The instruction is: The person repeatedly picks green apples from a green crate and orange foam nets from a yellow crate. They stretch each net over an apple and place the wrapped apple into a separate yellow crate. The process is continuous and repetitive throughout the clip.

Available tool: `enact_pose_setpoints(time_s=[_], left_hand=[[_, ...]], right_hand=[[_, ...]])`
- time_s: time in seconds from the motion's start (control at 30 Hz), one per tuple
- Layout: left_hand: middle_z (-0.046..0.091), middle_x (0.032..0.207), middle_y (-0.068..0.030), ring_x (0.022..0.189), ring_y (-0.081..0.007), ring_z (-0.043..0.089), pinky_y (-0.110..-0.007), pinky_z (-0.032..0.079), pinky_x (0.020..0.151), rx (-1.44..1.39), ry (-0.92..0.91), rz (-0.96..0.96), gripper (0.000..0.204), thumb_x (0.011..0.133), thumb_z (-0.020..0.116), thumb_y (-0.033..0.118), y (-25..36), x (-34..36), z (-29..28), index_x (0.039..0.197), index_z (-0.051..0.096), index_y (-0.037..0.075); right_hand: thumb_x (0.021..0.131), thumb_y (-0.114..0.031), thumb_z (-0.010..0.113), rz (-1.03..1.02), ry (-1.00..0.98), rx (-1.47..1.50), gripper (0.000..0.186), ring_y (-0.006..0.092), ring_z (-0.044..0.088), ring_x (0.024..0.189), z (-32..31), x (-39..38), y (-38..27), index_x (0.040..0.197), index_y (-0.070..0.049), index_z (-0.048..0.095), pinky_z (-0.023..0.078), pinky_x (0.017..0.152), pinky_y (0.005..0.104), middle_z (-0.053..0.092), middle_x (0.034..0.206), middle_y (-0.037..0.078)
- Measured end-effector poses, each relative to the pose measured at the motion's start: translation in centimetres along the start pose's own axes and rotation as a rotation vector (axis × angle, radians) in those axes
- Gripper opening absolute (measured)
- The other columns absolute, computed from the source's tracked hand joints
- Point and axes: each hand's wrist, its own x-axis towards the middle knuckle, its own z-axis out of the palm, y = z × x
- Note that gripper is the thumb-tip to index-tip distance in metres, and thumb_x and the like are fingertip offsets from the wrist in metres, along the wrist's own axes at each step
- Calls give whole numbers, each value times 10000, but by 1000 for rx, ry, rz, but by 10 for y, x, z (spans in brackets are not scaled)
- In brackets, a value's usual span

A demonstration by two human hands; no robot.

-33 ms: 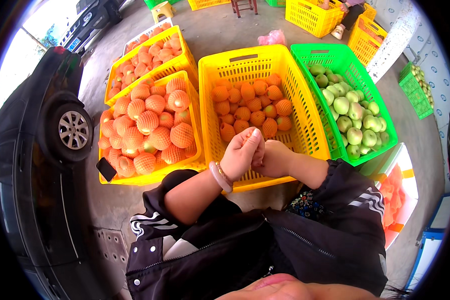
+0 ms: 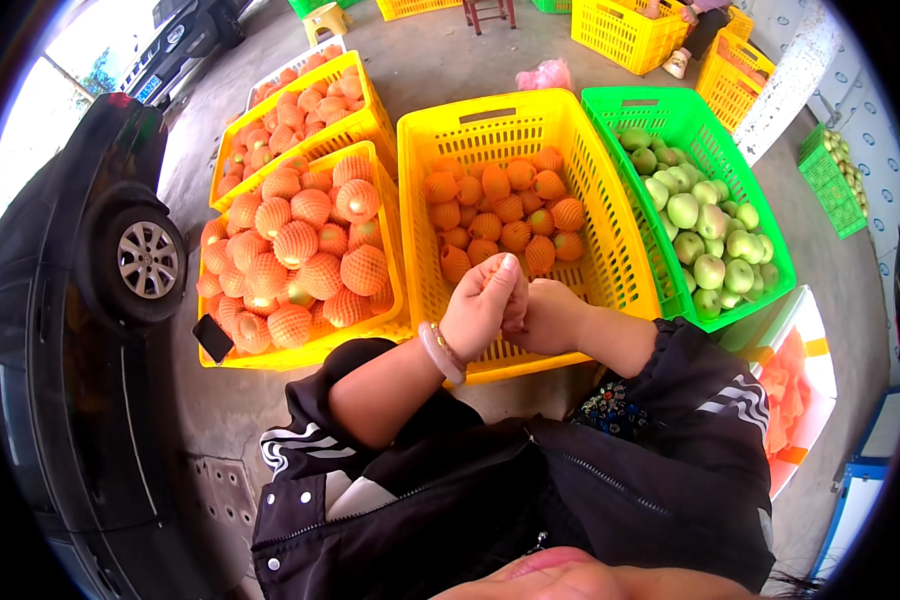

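My left hand (image 2: 482, 300), with bracelets at the wrist, is closed with the thumb on top, pressed against my right hand (image 2: 545, 315), whose fingers are curled and mostly hidden; what they hold, if anything, I cannot make out. Both are over the near end of a large yellow crate (image 2: 625, 250). Apples in orange foam net sleeves (image 2: 515, 236) lie in its far part. To the left, another yellow crate (image 2: 390, 240) is heaped with sleeved apples, and a black phone (image 2: 213, 338) is at its near left corner. To the right stands a green crate (image 2: 600, 100) of bare green apples (image 2: 708, 270).
A black car (image 2: 80, 300) lines the left side. A white box (image 2: 815, 390) with orange sleeves is at my right, near a white pillar (image 2: 790, 80) and a small green crate (image 2: 835, 190). A stool (image 2: 325, 20), pink bag (image 2: 545, 76) and seated person (image 2: 695, 35) are beyond.
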Motion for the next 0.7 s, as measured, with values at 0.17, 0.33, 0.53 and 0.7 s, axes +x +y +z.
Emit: enact_pose_setpoints(time_s=[0.17, 0.33, 0.53, 0.7], left_hand=[[429, 586, -40, 537, -151, 415, -285, 379, 536, -104, 74, 3, 397, 1016, 416, 270, 0, 1, -3, 664, 379, 88], [602, 943, -95, 852, -180, 554, -309, 440, 793, -85, 210, 115, 293, 994, 474, 278, -1, 13, -15, 858, 566, 35], [504, 1299, -134, 1163, -248, 511, -422, 439, 931, -27, 166, -173, 625, 954, 459, 505, 11, 15, -19, 1369, 361, 48], [602, 1164, -123, 909, -158, 623, -259, 512, 741, 217, -131, -289, 501, 886, 645, 237, -10, 13, -18, 1280, 429, 15]], right_hand=[[814, -300, 564, 77, -10, -37, 199, 326, 652, 816, -1, 1, 0, 839, -119, 642, 513, 741, 450, 674, 833, 126], [787, -259, 611, 236, 179, -245, 162, 309, 647, 852, -31, -2, 15, 836, -105, 629, 502, 755, 440, 670, 850, 106], [746, -147, 639, 58, 588, -446, 173, 271, 609, 900, -49, -17, 51, 912, -112, 606, 467, 804, 387, 627, 883, 48], [761, -85, 631, -41, 745, -338, 375, 273, 609, 947, -49, -13, 35, 1133, -104, 581, 466, 829, 377, 625, 1038, 66]])
